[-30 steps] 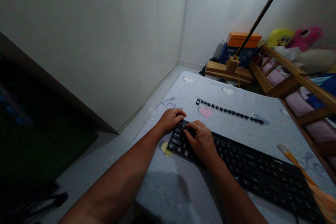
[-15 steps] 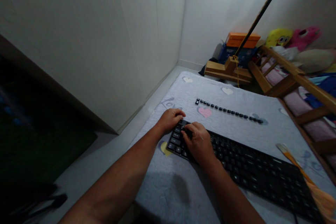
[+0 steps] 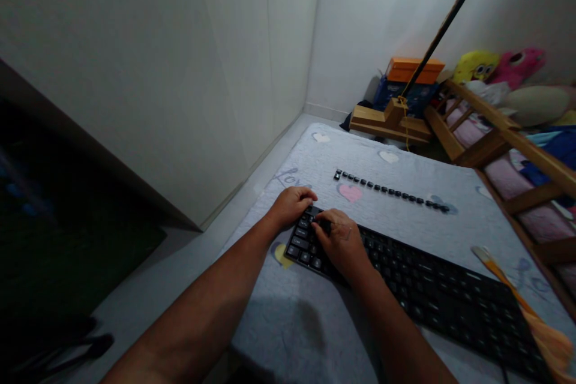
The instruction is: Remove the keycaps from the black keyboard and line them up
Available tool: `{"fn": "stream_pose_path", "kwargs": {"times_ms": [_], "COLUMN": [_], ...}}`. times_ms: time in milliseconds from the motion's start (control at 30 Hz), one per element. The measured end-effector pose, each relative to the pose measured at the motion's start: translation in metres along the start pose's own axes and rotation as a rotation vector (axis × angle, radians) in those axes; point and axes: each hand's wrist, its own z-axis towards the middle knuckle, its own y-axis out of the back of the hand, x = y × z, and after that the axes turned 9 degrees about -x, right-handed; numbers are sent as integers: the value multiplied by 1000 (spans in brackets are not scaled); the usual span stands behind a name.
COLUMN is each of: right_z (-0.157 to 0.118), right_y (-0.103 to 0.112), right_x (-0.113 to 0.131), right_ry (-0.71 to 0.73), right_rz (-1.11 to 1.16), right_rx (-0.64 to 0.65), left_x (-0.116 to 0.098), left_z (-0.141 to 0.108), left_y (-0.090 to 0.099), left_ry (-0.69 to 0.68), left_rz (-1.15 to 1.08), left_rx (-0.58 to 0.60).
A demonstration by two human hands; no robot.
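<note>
A black full-size keyboard (image 3: 425,279) lies slanted across the padded cloth. At its top left corner, my left hand (image 3: 291,204) is closed on the edge, fingers curled over the far side. My right hand (image 3: 341,240) bends over the upper left keys, thumb and forefinger pinched at a keycap; the fingers mostly hide that spot. Beyond the keyboard, a line of loose black keycaps (image 3: 390,191) runs across the cloth, with one more keycap (image 3: 337,176) beside its left end.
A brush with an orange handle (image 3: 495,264) and an orange cloth (image 3: 551,336) lie by the keyboard's right end. A pale cabinet (image 3: 216,84) stands on the left. Behind are a wooden stand (image 3: 389,119), an orange box (image 3: 416,70) and a wooden bed rail (image 3: 508,123).
Both hands stay at the keyboard's top left. My right hand has shifted very slightly; the keycap row looks the same.
</note>
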Motion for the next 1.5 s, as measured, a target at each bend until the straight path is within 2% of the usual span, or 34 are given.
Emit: {"fn": "stream_pose_path", "kwargs": {"times_ms": [133, 367, 667, 1000, 1400, 1500], "right_z": [4, 18, 30, 39, 50, 47], "right_y": [2, 9, 12, 14, 15, 13], "right_x": [-5, -7, -8, -10, -13, -12], "right_ry": [-3, -168, -247, -181, -218, -189], "right_rz": [26, 86, 106, 105, 158, 184], "right_rx": [1, 98, 194, 216, 321, 330], "left_x": [0, -2, -5, -6, -3, -3], "left_z": [0, -1, -2, -3, -2, -1], "left_y": [0, 0, 2, 2, 2, 2], "left_ry": [13, 9, 4, 9, -16, -15], "left_rz": [-3, -15, -3, 3, 4, 0], "left_rx": [1, -1, 8, 9, 48, 48]}}
